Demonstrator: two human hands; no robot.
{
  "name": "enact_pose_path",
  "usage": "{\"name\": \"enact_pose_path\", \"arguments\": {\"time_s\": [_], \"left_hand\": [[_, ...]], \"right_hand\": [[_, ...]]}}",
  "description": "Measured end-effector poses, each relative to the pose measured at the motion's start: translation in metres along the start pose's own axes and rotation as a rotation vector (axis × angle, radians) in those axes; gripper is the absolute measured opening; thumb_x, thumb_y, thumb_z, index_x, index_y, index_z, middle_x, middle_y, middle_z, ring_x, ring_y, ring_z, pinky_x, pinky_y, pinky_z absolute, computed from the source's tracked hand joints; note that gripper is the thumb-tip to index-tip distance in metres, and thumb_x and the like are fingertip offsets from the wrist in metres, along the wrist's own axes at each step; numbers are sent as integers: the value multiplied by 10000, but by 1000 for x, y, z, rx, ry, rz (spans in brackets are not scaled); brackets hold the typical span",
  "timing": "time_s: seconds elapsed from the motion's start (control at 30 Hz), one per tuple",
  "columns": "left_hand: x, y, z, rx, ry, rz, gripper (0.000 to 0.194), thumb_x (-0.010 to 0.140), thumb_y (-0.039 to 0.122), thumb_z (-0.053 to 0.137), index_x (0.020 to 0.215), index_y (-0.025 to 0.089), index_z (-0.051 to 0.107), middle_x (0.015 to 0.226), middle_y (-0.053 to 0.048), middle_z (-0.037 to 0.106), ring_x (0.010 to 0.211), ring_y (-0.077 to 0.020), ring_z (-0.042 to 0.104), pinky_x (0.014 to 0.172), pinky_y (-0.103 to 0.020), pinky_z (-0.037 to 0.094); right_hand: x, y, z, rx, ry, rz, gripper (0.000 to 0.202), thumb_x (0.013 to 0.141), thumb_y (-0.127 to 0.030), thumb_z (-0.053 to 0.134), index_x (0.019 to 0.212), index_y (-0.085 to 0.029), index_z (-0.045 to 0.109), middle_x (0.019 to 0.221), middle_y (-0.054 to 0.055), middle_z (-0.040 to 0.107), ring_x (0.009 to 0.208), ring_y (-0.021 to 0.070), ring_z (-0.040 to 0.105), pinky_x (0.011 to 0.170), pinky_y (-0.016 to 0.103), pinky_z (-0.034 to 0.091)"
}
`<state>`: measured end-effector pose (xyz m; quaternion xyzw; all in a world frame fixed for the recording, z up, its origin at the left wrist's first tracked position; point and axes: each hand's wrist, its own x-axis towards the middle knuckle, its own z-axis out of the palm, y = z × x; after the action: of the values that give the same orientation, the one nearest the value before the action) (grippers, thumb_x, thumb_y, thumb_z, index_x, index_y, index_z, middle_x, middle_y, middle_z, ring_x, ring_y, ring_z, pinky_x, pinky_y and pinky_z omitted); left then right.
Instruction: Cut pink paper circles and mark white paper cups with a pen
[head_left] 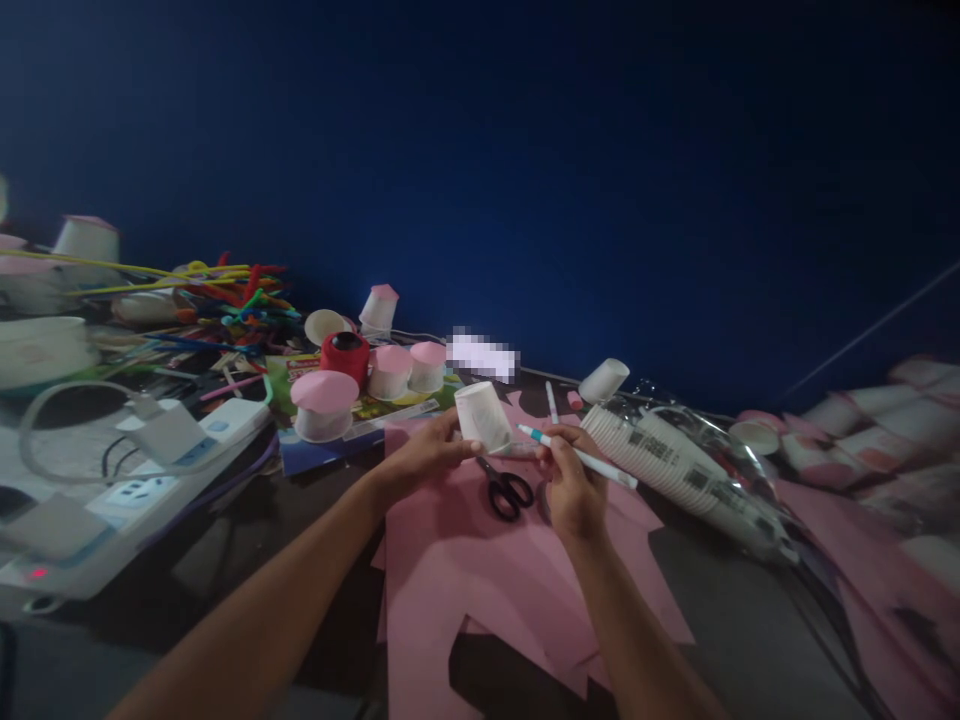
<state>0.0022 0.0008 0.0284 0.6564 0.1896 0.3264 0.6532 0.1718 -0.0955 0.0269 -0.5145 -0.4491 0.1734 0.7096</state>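
My left hand grips a white paper cup from its left side, holding it tilted above the pink paper. In my right hand is a white marker pen with a teal band, its tip pointing left toward the cup. A small gap seems to lie between tip and cup. Black-handled scissors rest on cut pink paper sheets below both hands; their blades are partly hidden. Another white pen lies behind my right hand.
Pink-topped cups and a red roll stand at left. A power strip and colourful pipe cleaners lie farther left. Right of my hand is a wrapped stack of paper cups. A dark blue wall rises behind.
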Motion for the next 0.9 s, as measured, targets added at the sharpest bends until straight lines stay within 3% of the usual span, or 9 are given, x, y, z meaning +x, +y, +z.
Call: {"name": "enact_pose_path", "arguments": {"time_s": [0.17,0.3,0.57,0.9], "left_hand": [[-2,3,2,-60,-79,-2,531,699,353,730,1170,149,595,1008,-87,664,883,-211,590,765,-284,427],[-2,3,1,-72,-99,-21,527,711,335,720,1183,140,588,944,-83,667,873,-211,588,757,-280,430],[-1,5,3,-77,-137,-8,541,695,364,729,1170,137,603,1061,-105,653,968,-243,582,843,-320,432],[0,1,2,-48,-128,-3,505,705,347,718,1151,142,599,1040,-95,645,947,-230,576,819,-306,423]], "right_hand": [[1,-1,1,94,29,61,146,819,-330,571,809,-192,620,616,-31,568,578,120,512,563,250,415],[-1,-3,1,92,7,63,139,813,-309,569,780,-188,629,590,-34,561,568,118,512,557,249,415],[-1,-3,3,89,11,61,178,805,-365,578,817,-192,619,614,-32,566,572,122,519,567,263,441],[0,0,2,48,13,27,192,824,-368,544,831,-189,614,627,-25,573,579,126,537,569,265,440]]}}
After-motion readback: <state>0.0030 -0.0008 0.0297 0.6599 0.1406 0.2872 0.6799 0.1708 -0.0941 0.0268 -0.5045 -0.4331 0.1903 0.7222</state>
